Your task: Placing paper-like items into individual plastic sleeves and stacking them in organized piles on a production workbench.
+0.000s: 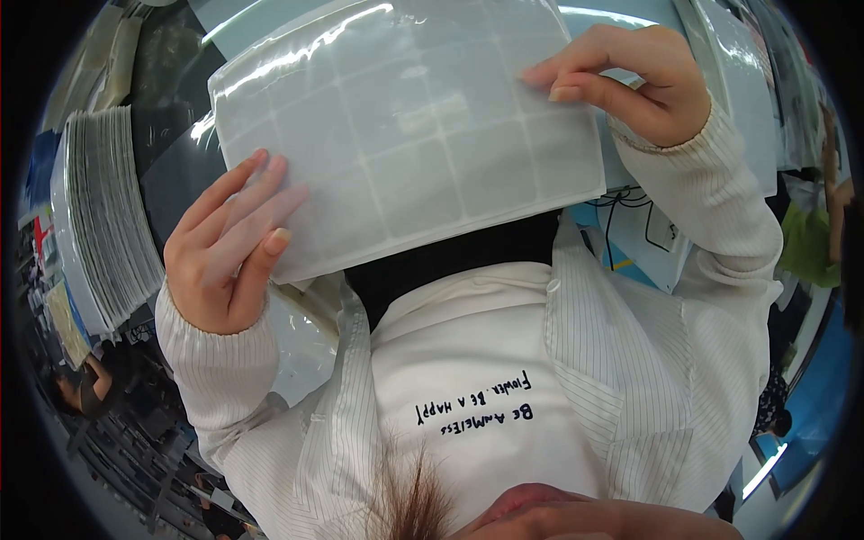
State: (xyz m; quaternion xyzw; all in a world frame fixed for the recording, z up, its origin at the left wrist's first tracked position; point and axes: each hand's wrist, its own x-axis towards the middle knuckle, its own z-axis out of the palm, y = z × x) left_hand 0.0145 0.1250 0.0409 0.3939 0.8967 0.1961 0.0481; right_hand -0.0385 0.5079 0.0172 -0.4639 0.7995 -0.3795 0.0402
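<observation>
A large translucent whitish plastic sheet, marked with a grid of pale squares, is held up in front of me, tilted, with glare along its far edge. My left hand grips its near left edge, with the thumb on the near face and the other fingers showing faintly through the plastic. At the right edge, my right hand pinches the sheet between thumb and forefinger. Whether it is one sheet or several layers, I cannot tell.
A tall stack of thin sheets stands at my left, beside a dark glossy surface. Black cables hang near a white box-like part at the right. Another person is at the far left.
</observation>
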